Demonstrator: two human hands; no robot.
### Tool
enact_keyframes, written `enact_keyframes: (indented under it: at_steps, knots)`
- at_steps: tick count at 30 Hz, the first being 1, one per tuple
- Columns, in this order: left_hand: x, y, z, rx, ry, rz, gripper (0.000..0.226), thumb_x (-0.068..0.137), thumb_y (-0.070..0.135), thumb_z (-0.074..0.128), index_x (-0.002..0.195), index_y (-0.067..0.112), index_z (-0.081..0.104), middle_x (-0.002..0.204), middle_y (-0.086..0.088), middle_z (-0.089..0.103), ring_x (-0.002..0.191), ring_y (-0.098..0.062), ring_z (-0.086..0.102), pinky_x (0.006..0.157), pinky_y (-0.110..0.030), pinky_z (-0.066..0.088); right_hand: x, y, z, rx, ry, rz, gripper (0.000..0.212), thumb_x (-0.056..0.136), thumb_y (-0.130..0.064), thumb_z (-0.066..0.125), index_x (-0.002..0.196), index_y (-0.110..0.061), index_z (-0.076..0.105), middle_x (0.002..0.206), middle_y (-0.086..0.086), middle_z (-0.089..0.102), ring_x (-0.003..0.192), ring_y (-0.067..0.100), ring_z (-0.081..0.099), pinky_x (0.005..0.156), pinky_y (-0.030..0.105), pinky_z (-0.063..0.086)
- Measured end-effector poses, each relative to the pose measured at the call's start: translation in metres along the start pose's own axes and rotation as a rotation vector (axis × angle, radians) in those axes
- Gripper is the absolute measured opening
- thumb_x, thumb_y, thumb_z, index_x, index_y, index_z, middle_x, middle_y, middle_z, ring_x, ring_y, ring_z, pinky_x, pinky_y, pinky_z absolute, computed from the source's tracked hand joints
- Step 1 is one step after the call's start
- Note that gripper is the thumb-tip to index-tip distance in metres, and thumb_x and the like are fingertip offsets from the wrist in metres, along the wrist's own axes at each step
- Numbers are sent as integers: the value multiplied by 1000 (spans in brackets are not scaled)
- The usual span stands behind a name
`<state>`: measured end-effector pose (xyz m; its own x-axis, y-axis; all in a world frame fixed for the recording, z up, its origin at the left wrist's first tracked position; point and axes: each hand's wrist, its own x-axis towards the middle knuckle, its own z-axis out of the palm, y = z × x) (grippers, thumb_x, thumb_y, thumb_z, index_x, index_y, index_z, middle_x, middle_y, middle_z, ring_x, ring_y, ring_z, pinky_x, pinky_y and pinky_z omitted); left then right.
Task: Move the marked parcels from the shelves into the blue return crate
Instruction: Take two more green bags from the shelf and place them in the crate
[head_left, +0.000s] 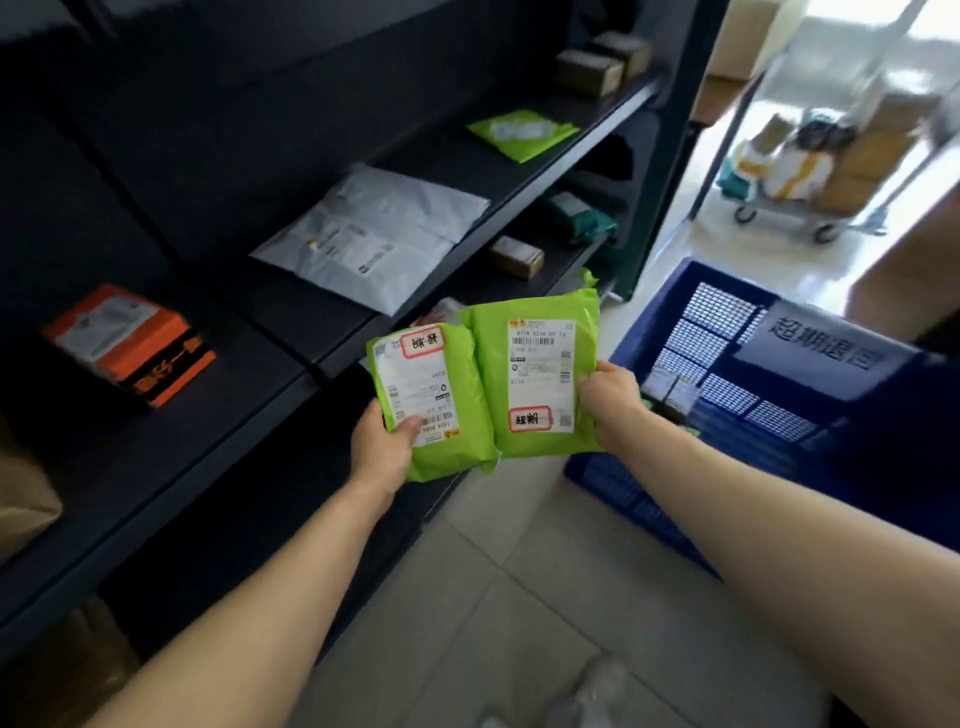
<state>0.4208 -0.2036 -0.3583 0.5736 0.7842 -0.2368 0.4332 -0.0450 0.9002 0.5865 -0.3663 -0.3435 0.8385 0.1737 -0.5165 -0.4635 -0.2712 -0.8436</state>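
Note:
I hold two green mailer parcels side by side in front of the dark shelves. My left hand (382, 447) grips the smaller green parcel (452, 415) at its lower left; its white label carries a red-outlined mark at the top. My right hand (613, 402) grips the larger green parcel (491, 364) at its right edge; its label has a red-outlined mark at the bottom. The blue return crate (670, 306) stands on the floor to the right, with a grey sign on its rim and a small parcel (670, 395) inside.
On the shelf (270, 322) lie an orange-and-black box (130, 345), a grey-white mailer (374, 234), a green mailer (522, 132) and brown boxes (597, 67). Lower shelves hold a small brown box (517, 257) and a dark green bag (576, 218). A loaded trolley (810, 171) stands far right on the tiled floor.

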Motion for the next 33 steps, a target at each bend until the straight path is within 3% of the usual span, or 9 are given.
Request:
enact_keyframes:
  at_steps: [2,4,7,12,16,21,25,29,33]
  knots:
    - [2,26,25,7,-58,57,25,86,4,60,111,8,58,112,-9,64,94,-21,61,75,-28,50,6,-11,-35,37,73,-10,30,89,2,45,77,-14,67,88,8,72,75,28,70,60,37,61]
    - [3,51,52,25,-117,103,25,87,5,60,111,8,58,116,-12,64,98,-24,62,81,-34,51,10,-22,-72,86,140,-13,31,91,-1,47,69,-19,60,80,4,71,74,25,70,58,37,62]
    - [6,86,100,13,-209,170,27,86,2,60,112,8,58,115,-13,65,93,-22,61,79,-32,49,20,-34,-126,151,182,-15,23,92,-4,51,75,-16,62,82,5,71,76,25,71,61,39,61]
    - [7,135,193,36,-356,244,24,85,3,60,104,17,56,111,-9,65,95,-23,62,86,-38,52,45,-43,-215,261,329,-15,17,88,0,55,78,-11,64,97,14,72,88,34,70,79,49,59]
    - [2,162,268,26,-471,262,23,87,5,59,105,18,57,106,-2,64,88,-15,62,68,-22,50,72,-38,-283,310,440,31,22,91,-1,51,79,-12,65,99,14,72,88,33,70,80,47,59]
    - [-2,185,342,60,-560,259,26,88,7,58,114,13,56,111,-4,63,95,-19,61,81,-33,51,99,-32,-344,360,535,65,30,92,1,46,73,-16,63,82,5,70,71,23,69,56,32,59]
    - [-1,198,393,51,-621,238,27,90,7,57,116,12,55,116,-7,63,99,-22,61,85,-37,53,120,-31,-384,373,590,67,30,90,3,46,73,-14,63,89,9,70,82,30,69,76,42,59]
    - [8,209,437,69,-648,245,26,90,8,57,116,12,55,119,-10,63,101,-24,62,89,-41,53,146,-32,-413,354,652,94,30,92,2,43,73,-12,63,92,10,71,83,30,69,77,42,59]
    - [28,220,484,82,-682,261,22,90,8,57,111,12,55,117,-8,64,95,-19,61,77,-31,53,183,-30,-436,375,662,127,27,93,0,43,80,-9,65,90,10,72,80,30,71,68,40,61]
